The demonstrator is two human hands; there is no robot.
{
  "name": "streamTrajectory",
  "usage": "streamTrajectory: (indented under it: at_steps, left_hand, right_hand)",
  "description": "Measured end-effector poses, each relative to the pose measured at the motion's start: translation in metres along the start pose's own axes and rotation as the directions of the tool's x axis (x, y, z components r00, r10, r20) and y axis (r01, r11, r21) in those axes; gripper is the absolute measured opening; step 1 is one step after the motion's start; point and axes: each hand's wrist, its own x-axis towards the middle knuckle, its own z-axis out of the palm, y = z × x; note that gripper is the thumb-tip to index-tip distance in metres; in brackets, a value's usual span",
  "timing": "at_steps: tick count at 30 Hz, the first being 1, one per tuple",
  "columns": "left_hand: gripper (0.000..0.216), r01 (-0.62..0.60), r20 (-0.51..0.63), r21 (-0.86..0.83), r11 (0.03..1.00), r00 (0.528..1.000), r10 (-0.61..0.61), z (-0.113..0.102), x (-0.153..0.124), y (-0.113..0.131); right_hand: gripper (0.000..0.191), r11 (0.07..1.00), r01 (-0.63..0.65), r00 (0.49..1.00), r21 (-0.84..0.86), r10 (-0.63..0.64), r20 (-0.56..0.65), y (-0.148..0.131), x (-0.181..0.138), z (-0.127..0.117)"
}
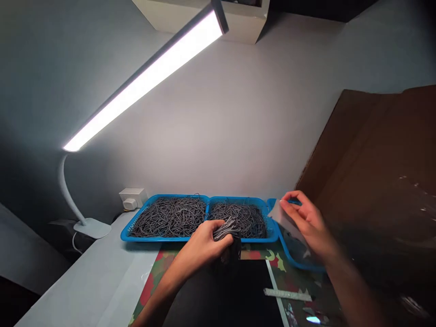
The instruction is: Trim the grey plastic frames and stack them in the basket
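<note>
Dim bench under a bright desk lamp (146,77). Left hand (204,247) was clenched round a bundle of black cords (226,229) just in front of the blue trays (163,238); right hand (304,222) pinched a clear plastic bag (281,215). Looked like the bagging step, so next the bag mouth would need opening.

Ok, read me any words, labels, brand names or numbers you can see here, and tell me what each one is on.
None can be read.
The blue trays, desk lamp, wall socket and cardboard show no lettering.
The clear bag in the right hand looks blank.
</note>
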Motion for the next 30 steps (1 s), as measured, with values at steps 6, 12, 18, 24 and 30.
streamTrajectory:
  at_steps: [6, 12, 18, 24, 30]
  left_hand:
    - [0.014, -0.031, -0.085, -0.056, 0.998, 0.996, 0.026, -0.006, 0.004, -0.009]
    - [0.018, 0.014, -0.170, -0.066, 0.998, 0.985, -0.026, -0.020, -0.002, -0.009]
    - [0.017, 0.043, -0.207, -0.070, 0.997, 0.977, -0.056, -0.029, 0.000, -0.013]
    - [0.019, 0.096, -0.241, -0.027, 0.995, 0.966, -0.100, -0.024, 0.003, -0.013]
    - [0.028, 0.190, -0.322, 0.146, 0.971, 0.937, -0.135, -0.026, -0.003, -0.004]
  right_hand:
    - [0.033, 0.985, 0.074, 0.918, -0.158, -0.005, 0.397, -0.047, -0.018, 0.042]
    - [0.032, 0.821, 0.136, 0.991, -0.554, -0.106, 0.085, 0.034, -0.012, 0.023]
    - [0.040, 0.760, 0.109, 0.993, -0.641, -0.049, 0.111, 0.072, -0.005, -0.010]
    - [0.045, 0.836, 0.224, 0.877, -0.502, 0.052, 0.478, 0.016, -0.039, 0.039]
    - [0.038, 0.898, 0.035, 0.872, -0.438, 0.187, 0.452, 0.008, -0.031, 0.116]
